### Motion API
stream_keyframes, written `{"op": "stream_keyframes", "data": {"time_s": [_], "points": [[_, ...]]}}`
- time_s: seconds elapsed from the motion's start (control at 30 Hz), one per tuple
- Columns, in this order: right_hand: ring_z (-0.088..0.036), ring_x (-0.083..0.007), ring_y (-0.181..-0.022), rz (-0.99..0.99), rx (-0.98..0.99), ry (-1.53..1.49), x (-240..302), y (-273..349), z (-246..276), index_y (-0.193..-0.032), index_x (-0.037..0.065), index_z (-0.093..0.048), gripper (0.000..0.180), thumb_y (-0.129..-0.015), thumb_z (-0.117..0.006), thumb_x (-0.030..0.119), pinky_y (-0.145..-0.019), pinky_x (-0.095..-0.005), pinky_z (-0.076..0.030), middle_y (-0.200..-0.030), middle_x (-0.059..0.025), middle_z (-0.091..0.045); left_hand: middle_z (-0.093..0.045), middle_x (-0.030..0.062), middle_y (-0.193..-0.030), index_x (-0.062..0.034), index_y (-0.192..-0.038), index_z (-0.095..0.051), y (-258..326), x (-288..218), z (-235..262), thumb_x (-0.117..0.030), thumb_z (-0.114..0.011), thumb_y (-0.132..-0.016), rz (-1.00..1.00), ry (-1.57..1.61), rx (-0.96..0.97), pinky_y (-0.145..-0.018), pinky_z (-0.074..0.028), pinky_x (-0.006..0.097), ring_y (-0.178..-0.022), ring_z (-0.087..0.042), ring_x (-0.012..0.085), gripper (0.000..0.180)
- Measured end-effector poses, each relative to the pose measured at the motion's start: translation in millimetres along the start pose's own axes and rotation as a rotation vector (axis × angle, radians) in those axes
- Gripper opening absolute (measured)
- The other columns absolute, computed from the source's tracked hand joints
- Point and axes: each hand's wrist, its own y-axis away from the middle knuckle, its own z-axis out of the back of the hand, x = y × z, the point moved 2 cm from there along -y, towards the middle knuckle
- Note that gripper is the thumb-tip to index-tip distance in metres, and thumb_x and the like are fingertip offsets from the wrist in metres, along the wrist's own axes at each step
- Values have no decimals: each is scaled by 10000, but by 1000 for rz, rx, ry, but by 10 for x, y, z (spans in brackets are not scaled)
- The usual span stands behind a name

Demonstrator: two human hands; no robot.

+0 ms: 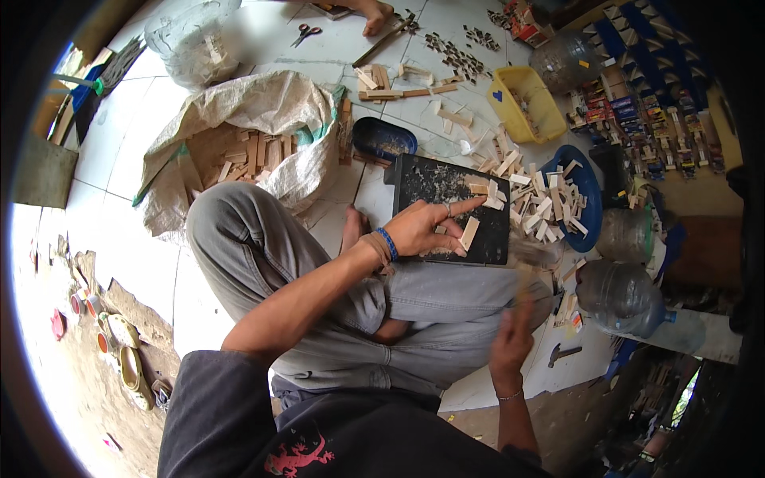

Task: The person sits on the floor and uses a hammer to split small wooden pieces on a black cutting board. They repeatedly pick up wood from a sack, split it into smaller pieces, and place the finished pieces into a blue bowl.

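My left hand [422, 231] is over a black board [412, 187] strewn with wood dust. Its thumb and lower fingers pinch a small pale wooden block [470, 233], while the index finger stretches toward small wooden pieces [492, 195] on the board. Beside my knee, my right hand [512, 346] is closed round the handle of a wooden-handled tool [523, 291]. Motion smears the tool's head, so its exact kind is unclear. A heap of small wooden pieces [550, 205] spills from a blue basin [588, 191] at the board's right.
An open sack [263, 95] of wood offcuts stands left. Beyond the board are a dark oval tub [384, 137] and a yellow basin [530, 103]. A hammer [564, 354] and large clear bottle [617, 295] lie right. Scissors [305, 34] and another person's foot [378, 17] are farther off.
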Motion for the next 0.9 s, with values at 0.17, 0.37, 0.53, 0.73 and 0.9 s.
{"op": "stream_keyframes", "data": {"time_s": [0.17,0.37,0.53,0.73,0.9], "points": [[-709,-270,-762,-230,78,-143,-11,-14,98,-1602,-2,-340,592,-1058,-559,70,-667,-379,-542,-988,-176,-730,-808,52,-996,-224,-1663,-264,-5,-19,24,-234,-787,-914,-26,8,-13,-890,-564,351,-948,-773,197,913],[-747,-362,-884,-107,242,-143,39,1,-77,-1548,-4,-452,538,-1027,-583,25,-740,-408,-580,-1159,-247,-724,-806,43,-991,-220,-1673,-232,-5,4,6,-186,-776,-923,-11,-54,3,-876,-566,369,-920,-772,202,927],[-718,-381,-997,-316,-26,-111,-225,-126,-27,-1562,51,-456,559,-1028,-616,84,-842,-433,-561,-1195,-252,-704,-792,110,-1007,-192,-1657,-298,38,20,-10,-93,-783,-899,-11,-37,-54,-896,-564,352,-942,-750,175,906],[-619,-320,-831,-234,140,29,-597,-300,-320,-1434,148,-619,459,-980,-683,152,-822,-432,-480,-905,-122,-647,-745,84,-1034,-23,-1553,-398,3,-291,87,52,-763,-915,92,236,-321,-920,-546,286,-991,-683,114,739],[-643,-236,-905,-39,214,-62,-900,-468,-615,-1302,169,-672,384,-936,-739,264,-928,-427,-415,-945,-70,-671,-754,130,-1073,-9,-1345,-493,-11,-668,226,97,-755,-902,-11,384,-416,-890,-562,280,-988,-717,156,525]]}}
